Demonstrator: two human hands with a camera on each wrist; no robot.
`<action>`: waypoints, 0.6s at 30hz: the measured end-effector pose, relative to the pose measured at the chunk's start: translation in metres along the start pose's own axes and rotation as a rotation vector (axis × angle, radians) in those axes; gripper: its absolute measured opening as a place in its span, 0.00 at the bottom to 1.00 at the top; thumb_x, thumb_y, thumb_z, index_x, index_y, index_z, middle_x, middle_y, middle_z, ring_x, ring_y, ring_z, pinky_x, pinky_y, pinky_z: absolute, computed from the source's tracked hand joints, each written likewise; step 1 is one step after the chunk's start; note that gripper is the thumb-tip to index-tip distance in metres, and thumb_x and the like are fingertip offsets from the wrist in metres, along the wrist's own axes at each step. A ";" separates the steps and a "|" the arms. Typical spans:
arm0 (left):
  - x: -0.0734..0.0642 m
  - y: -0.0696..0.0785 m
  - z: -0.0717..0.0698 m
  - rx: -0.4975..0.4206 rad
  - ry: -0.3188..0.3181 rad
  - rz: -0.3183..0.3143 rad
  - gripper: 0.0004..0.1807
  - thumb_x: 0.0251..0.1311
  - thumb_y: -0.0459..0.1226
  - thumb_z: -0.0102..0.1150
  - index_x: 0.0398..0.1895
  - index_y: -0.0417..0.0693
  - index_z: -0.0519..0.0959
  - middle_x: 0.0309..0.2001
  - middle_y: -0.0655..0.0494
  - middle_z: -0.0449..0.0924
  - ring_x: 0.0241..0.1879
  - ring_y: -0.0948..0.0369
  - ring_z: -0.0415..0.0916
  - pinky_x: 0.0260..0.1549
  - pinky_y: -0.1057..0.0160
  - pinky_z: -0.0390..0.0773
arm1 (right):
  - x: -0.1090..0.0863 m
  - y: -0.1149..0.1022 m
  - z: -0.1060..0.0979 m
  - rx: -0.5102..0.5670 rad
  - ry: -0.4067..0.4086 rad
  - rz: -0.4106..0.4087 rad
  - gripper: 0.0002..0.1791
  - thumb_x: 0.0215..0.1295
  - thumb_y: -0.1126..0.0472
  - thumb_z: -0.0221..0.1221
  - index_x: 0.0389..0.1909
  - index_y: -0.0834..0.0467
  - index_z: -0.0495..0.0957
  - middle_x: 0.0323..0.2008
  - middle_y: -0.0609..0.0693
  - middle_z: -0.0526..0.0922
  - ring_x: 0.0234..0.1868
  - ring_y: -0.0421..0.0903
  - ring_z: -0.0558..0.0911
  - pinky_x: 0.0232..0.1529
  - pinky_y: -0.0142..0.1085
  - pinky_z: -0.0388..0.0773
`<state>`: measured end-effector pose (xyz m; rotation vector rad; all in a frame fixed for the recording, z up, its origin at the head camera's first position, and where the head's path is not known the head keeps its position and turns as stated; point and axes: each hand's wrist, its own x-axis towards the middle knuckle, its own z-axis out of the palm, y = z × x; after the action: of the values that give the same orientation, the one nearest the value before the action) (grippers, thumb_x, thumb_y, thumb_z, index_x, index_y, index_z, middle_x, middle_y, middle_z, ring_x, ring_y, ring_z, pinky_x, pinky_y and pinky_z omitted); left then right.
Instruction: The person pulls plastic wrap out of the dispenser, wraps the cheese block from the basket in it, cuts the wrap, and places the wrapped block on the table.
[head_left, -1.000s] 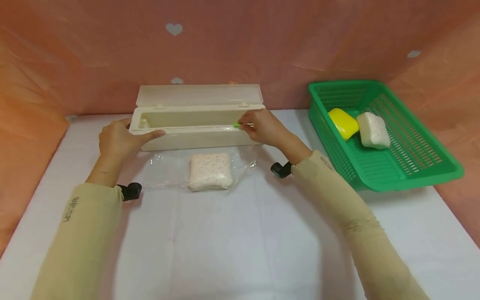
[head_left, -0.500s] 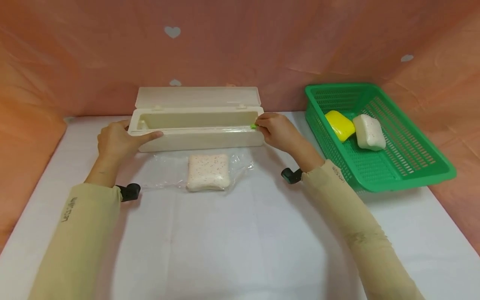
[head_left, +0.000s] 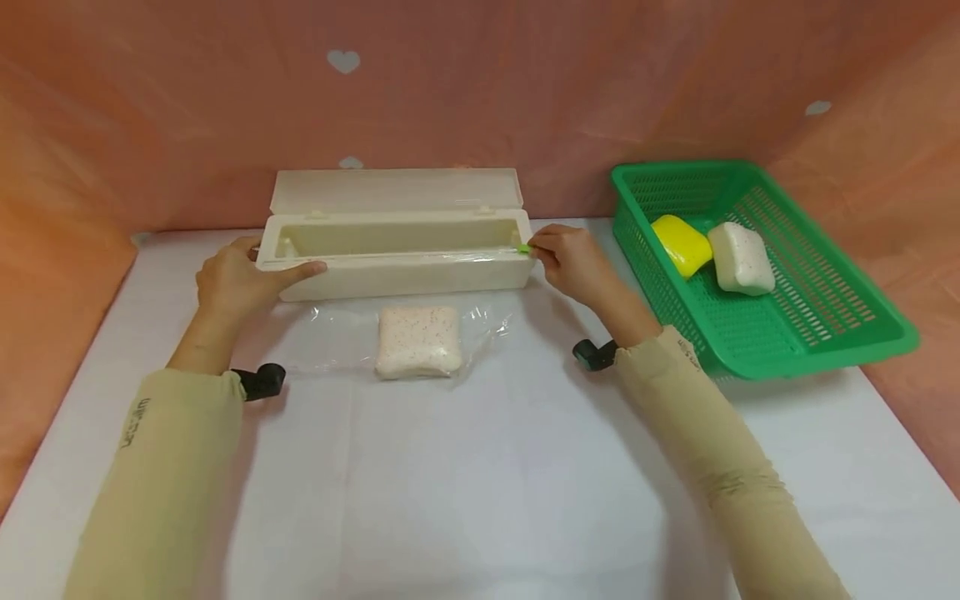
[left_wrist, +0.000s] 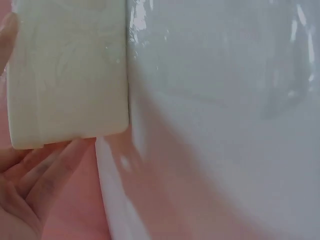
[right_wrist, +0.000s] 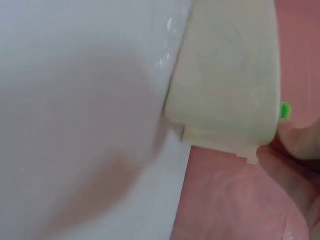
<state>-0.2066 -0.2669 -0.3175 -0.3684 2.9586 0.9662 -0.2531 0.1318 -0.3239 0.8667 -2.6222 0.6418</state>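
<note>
A long cream cling film dispenser (head_left: pixel 408 279) stands at the back of the table, its lid (head_left: pixel 397 192) raised. My left hand (head_left: pixel 238 282) grips its left end, thumb along the front top edge; in the left wrist view, fingers reach round that end (left_wrist: pixel 70 95). My right hand (head_left: pixel 576 260) pinches the small green slide cutter (head_left: pixel 523 248) at the dispenser's right end. Clear cling film (head_left: pixel 330 337) lies on the table in front. Within the film sits a white, speckled, rounded-square block (head_left: pixel 418 340), like a bar of soap.
To the right stands a green plastic basket (head_left: pixel 810 368) containing a glossy yellow block (head_left: pixel 682 245) and another white speckled block (head_left: pixel 742 258). A white cloth (head_left: pixel 450 492) covers the table. Pinkish-orange fabric (head_left: pixel 450 92) hangs behind and along both sides.
My right hand has slid the green cutter rightward along the front edge to the dispenser's right end. The left hand has kept its grip, and the film-covered block has stayed put.
</note>
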 end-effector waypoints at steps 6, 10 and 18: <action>-0.003 -0.010 -0.008 -0.069 -0.091 -0.063 0.57 0.47 0.72 0.54 0.72 0.42 0.58 0.67 0.33 0.61 0.66 0.34 0.54 0.61 0.38 0.59 | 0.000 -0.003 0.003 0.063 0.027 0.109 0.09 0.62 0.73 0.58 0.41 0.71 0.83 0.41 0.64 0.83 0.42 0.58 0.83 0.46 0.45 0.80; -0.010 -0.015 -0.011 -0.120 -0.065 -0.047 0.53 0.54 0.69 0.50 0.74 0.44 0.55 0.69 0.37 0.61 0.63 0.45 0.65 0.57 0.47 0.67 | -0.007 -0.008 0.007 0.140 0.063 0.177 0.16 0.64 0.70 0.57 0.52 0.70 0.77 0.48 0.64 0.80 0.45 0.57 0.82 0.45 0.44 0.81; -0.048 0.000 0.000 -0.123 0.360 0.316 0.17 0.57 0.41 0.62 0.43 0.37 0.79 0.43 0.43 0.79 0.30 0.85 0.64 0.33 0.85 0.64 | -0.036 -0.033 0.011 0.176 0.110 -0.123 0.15 0.58 0.63 0.64 0.46 0.65 0.81 0.44 0.57 0.81 0.46 0.52 0.80 0.49 0.43 0.78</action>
<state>-0.1596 -0.2565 -0.3142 -0.0789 3.3651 1.2342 -0.2069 0.1201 -0.3381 1.0036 -2.4214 0.8701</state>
